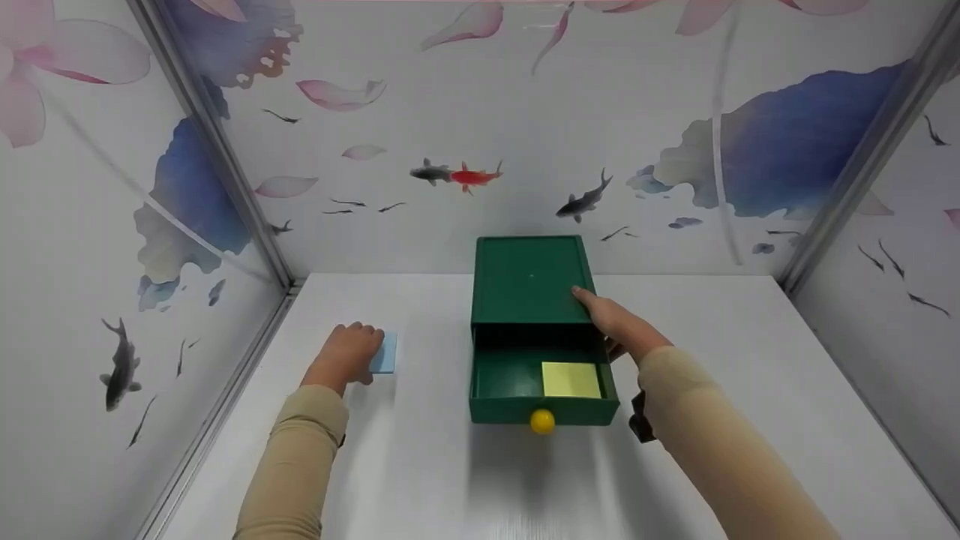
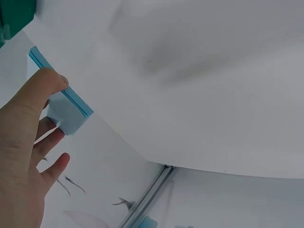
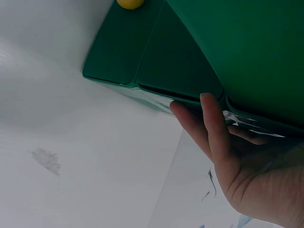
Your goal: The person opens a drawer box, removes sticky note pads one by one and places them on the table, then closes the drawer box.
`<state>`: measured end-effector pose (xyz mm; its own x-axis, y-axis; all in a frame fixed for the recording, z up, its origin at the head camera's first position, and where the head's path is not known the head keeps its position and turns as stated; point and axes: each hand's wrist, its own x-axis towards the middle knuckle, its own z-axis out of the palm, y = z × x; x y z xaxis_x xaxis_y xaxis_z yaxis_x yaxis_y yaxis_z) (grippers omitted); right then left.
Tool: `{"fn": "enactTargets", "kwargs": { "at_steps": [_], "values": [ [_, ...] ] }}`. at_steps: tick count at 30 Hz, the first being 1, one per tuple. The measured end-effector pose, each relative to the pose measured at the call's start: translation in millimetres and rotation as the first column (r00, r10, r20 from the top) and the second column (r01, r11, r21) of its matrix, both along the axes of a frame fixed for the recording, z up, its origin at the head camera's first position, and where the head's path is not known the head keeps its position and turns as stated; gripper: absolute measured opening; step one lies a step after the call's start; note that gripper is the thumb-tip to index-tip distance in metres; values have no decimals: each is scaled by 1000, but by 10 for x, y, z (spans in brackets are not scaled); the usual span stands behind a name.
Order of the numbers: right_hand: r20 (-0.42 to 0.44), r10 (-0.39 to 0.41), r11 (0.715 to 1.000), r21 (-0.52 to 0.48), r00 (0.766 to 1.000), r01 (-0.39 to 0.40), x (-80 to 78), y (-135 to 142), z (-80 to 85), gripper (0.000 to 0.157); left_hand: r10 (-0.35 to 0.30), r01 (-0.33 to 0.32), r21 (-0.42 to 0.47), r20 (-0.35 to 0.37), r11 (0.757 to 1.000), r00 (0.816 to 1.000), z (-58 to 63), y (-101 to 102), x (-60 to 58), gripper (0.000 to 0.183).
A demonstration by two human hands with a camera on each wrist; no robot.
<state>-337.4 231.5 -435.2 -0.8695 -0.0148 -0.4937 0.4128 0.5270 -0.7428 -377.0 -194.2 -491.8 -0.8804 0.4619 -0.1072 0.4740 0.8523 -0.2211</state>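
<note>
In the head view my left hand (image 1: 348, 352) pinches a light blue sticky note pad (image 1: 385, 354) left of the green drawer box. The left wrist view has the pad (image 2: 71, 107) between the thumb and fingers, its layered edge showing. My right hand (image 1: 619, 322) rests against the right side of the green drawer box (image 1: 529, 281), thumb on its top edge. Seen from the right wrist, fairly straight fingers (image 3: 216, 123) touch the box's side. The drawer (image 1: 506, 382) is pulled out, with a yellow sticky note pad (image 1: 571, 380) lying in its right part.
A yellow round knob (image 1: 542, 421) sticks out from the drawer's front. The white table (image 1: 427, 465) reaches the back wall (image 1: 360, 225), which is printed with fish and petals. Metal corner posts (image 1: 217, 150) stand where the walls meet.
</note>
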Motion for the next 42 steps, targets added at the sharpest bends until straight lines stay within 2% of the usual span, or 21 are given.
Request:
{"fn": "enactTargets", "kwargs": {
  "at_steps": [7, 14, 20, 23, 28, 38, 42],
  "values": [
    [-10, -4, 1000, -5, 1000, 4, -11, 2, -13, 96, 53, -56, 45, 54, 997, 997, -304, 9, -38, 64],
    [-6, -6, 1000, -3, 1000, 6, -15, 13, -8, 95, 94, -105, 106, 99, 989, 991, -606, 15, 7, 60],
    [2, -4, 1000, -4, 1000, 4, -21, 13, 18, 97, 93, -107, 123, 116, 987, 989, -704, 36, 96, 60],
    [6, -2, 1000, -2, 1000, 2, -25, 14, 12, 96, 113, -130, 141, 126, 981, 986, -716, 28, 135, 62],
    [9, 1, 1000, -8, 1000, -1, -16, 2, 10, 95, 168, -199, 166, 181, 966, 969, -708, -28, 175, 57],
    [9, 4, 1000, -2, 1000, -4, -13, 4, 25, 95, 148, -186, 181, 202, 966, 968, -445, -14, 140, 44],
    [7, 8, 1000, -13, 1000, -8, -14, 9, 15, 96, 132, -177, 199, 222, 964, 966, -285, 30, 175, 38]
  ]
}}
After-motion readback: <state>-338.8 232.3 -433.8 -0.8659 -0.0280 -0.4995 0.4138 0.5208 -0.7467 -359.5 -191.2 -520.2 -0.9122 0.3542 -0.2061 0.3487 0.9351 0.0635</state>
